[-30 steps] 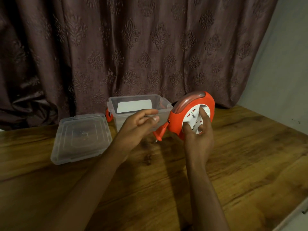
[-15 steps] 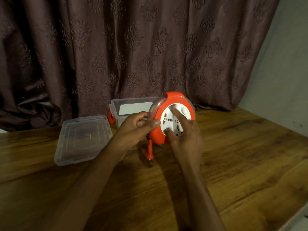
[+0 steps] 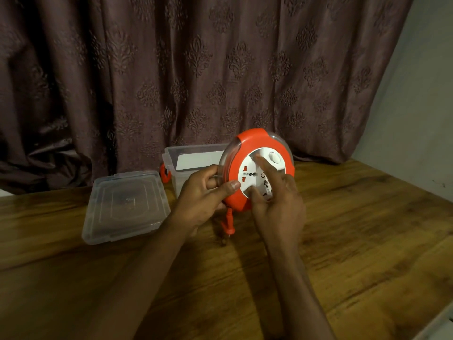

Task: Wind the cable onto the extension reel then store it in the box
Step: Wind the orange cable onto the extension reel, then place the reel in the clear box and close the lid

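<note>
A round orange plastic extension reel (image 3: 257, 168) with a white socket face is held upright above the brown wooden desk (image 3: 355, 241), its face turned toward the camera. The left hand (image 3: 203, 200) is closed on the reel's left edge, with the thumb pressed across the orange rim at the front and the fingers curled behind the clear band that runs round the reel's side. The right hand (image 3: 277, 204) lies against the white face from the lower right: its fingers are spread and mostly straight, with one fingertip reaching up toward the middle of the face and another touching the lower left part of it, so it presses on the reel rather than wrapping round it. A white round button sits at the upper right of the socket face.

A short end of orange cable with its orange plug (image 3: 228, 225) hangs below the reel, between the two wrists, and the plug's tip is just above or touching the desk; which one cannot be told.

Behind the reel, at the far side of the desk, stands an open clear plastic box (image 3: 191, 158) with an orange clip on its left end. Its clear plastic lid (image 3: 126, 207) lies flat on the desk to the left of the box. A dark patterned curtain (image 3: 196, 69) hangs behind everything.
</note>
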